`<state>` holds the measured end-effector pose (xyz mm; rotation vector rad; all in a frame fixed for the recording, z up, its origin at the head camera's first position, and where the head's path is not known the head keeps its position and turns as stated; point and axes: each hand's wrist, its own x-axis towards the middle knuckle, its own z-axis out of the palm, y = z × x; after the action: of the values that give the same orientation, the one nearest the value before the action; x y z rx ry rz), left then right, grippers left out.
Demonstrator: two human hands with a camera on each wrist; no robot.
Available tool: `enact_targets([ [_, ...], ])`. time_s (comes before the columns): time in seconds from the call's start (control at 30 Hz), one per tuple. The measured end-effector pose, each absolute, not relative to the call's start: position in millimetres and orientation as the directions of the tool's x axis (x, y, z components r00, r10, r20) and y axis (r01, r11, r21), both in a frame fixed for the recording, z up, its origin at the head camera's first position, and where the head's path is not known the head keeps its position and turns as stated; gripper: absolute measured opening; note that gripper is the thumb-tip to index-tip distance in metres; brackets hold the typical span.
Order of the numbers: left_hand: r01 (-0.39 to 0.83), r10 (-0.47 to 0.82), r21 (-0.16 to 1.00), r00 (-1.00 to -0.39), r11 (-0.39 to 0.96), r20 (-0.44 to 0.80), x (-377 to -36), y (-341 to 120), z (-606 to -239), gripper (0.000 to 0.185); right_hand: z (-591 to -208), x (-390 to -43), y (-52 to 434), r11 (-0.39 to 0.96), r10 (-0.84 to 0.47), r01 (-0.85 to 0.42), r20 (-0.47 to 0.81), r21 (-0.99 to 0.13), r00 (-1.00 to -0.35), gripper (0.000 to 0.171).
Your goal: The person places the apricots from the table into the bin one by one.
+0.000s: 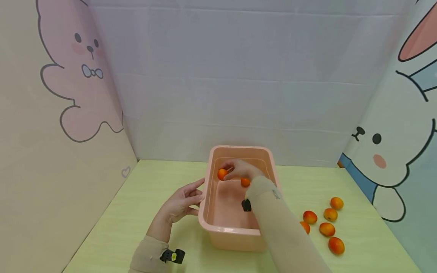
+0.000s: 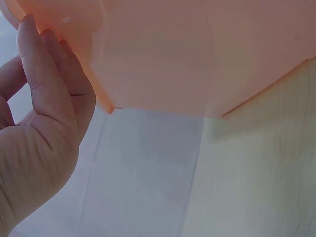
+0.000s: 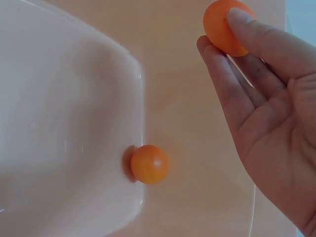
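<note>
A pink plastic tub (image 1: 218, 227) stands on the pale green table. My right hand (image 1: 229, 171) reaches into it and pinches a small orange fruit (image 1: 222, 174) between thumb and fingers, near the tub's far left wall. In the right wrist view that held fruit (image 3: 217, 22) sits at the right hand's (image 3: 223, 33) fingertips, above the tub floor. A second orange fruit (image 3: 149, 164) lies loose on the floor, under my wrist in the head view (image 1: 245, 182). My left hand (image 1: 196, 191) has straight fingers (image 2: 44, 44) resting against the outside of the tub's (image 2: 197, 49) left rim.
Several more orange fruits (image 1: 327, 229) lie on the table to the right of the tub. Panels with cartoon rabbits (image 1: 385, 151) close in the left, back and right sides. Bare tabletop (image 1: 136, 197) shows left of the tub.
</note>
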<state>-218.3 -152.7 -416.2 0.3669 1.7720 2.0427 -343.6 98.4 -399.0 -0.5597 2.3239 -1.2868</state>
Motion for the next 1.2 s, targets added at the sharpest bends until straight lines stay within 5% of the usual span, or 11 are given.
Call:
enact_targets([
  [0.5, -0.131, 0.478, 0.985, -0.876, -0.116, -0.060, -218.1, -151.7, -420.3, 0.067, -400.1, -344.7, 107.0, 0.420, -0.543, -0.133, -0.131, -0.897, -0.829, 0.039],
  [0.8, -0.121, 0.485, 0.984, -0.873, -0.131, -0.043, -216.7, -151.9, -420.2, 0.067, -365.2, -342.8, 119.3, 0.380, -0.516, -0.141, -0.083, -0.914, -0.852, 0.048],
  [1.2, -0.098, 0.479, 0.988, -0.877, -0.119, -0.030, -216.1, -152.1, -418.3, 0.068, -299.5, -323.3, 148.0, 0.369, -0.636, -0.486, 0.166, -0.792, -0.753, 0.043],
])
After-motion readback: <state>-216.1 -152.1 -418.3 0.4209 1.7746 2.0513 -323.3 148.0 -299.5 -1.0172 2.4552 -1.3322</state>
